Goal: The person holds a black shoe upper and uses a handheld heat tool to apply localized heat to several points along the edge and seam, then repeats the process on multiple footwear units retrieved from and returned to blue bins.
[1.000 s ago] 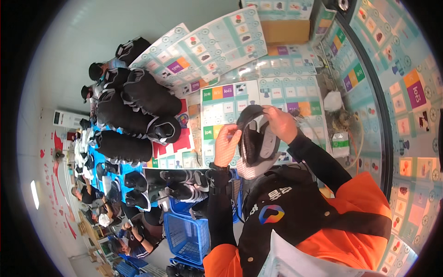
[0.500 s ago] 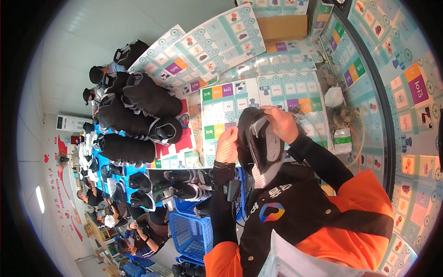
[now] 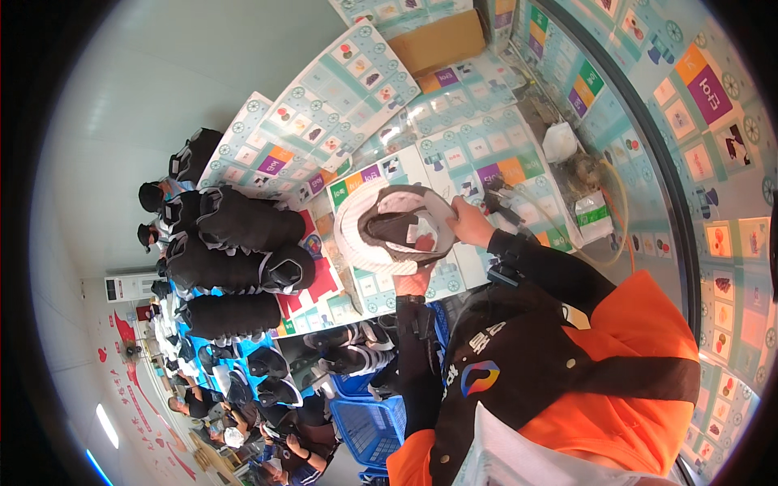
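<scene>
We note a patterned worktop point(image 3: 474, 134), dark shoes point(image 3: 251, 223) packed at its left, presumably saving room. Above it, a white-soled shoe point(image 3: 397, 231) faces opening-up, seemingly exposing its interior: right hand point(image 3: 470, 223) pinching the rim, left hand point(image 3: 413, 281) underneath, grip indeterminable.

Korean lettering point(image 3: 711, 91) on patterned sheets point(image 3: 344, 93)

Both forearms point(image 3: 419, 373) are extended, the right hand point(image 3: 470, 223) pinching, the left hand point(image 3: 414, 282) lower and partly hidden.
</scene>
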Tool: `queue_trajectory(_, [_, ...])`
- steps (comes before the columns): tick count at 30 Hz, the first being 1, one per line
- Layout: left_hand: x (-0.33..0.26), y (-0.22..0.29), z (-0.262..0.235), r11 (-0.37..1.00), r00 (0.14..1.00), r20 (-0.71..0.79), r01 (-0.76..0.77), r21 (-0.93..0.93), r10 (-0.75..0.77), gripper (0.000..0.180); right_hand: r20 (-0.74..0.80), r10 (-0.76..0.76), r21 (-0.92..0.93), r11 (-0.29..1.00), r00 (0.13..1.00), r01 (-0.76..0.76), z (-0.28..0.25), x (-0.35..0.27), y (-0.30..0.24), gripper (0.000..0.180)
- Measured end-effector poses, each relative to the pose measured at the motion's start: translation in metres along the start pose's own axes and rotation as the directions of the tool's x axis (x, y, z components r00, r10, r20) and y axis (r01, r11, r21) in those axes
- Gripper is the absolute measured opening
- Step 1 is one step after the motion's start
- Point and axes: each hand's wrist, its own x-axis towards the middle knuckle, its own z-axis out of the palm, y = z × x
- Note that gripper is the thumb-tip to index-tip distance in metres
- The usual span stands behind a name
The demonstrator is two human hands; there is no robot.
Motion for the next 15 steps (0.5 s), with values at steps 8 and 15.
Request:
queue_trajectory(8, [0.047, 0.006, -0.027, 0.924, 0.887, -0.341, -0.198, 0.327, 0.311, 0.029, 0.347, 0.413, 0.437, 0.723, 0.842, -0.535, -0.006, -0.016, 0.063, 0.031])
queue_trajectory(15, [0.084, -0.042, -0.061, 0.711, 0.684, -0.463, -0.115, 0.694, 0.563, 0.019, 0.527, 0.456, -0.072, 0.865, 0.717, -0.496, -0.009, -0.04, 0.135, 0.027])
